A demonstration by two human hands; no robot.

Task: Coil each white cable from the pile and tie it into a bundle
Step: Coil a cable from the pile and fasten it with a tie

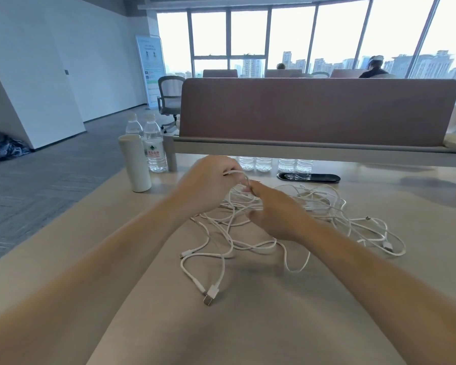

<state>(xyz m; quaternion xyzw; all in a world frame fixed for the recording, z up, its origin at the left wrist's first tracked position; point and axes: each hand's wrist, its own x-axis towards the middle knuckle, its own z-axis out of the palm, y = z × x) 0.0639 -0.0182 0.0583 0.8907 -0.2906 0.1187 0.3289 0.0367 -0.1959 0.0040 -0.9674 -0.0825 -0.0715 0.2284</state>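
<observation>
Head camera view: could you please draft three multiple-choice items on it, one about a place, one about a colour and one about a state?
1. Where does the white flask stand relative to the cable pile?
A. left of it
B. right of it
C. on top of it

2. What colour is the oval tray beyond the pile?
A. red
B. black
C. yellow

3. What is the left hand doing?
A. resting open and empty
B. holding a bottle
C. holding a cable raised off the pile

Answers:
1 A, the flask stands apart from the cables, on their left.
2 B, its surface is glossy black.
3 C, its fingers curl round a white strand above the pile.
</observation>
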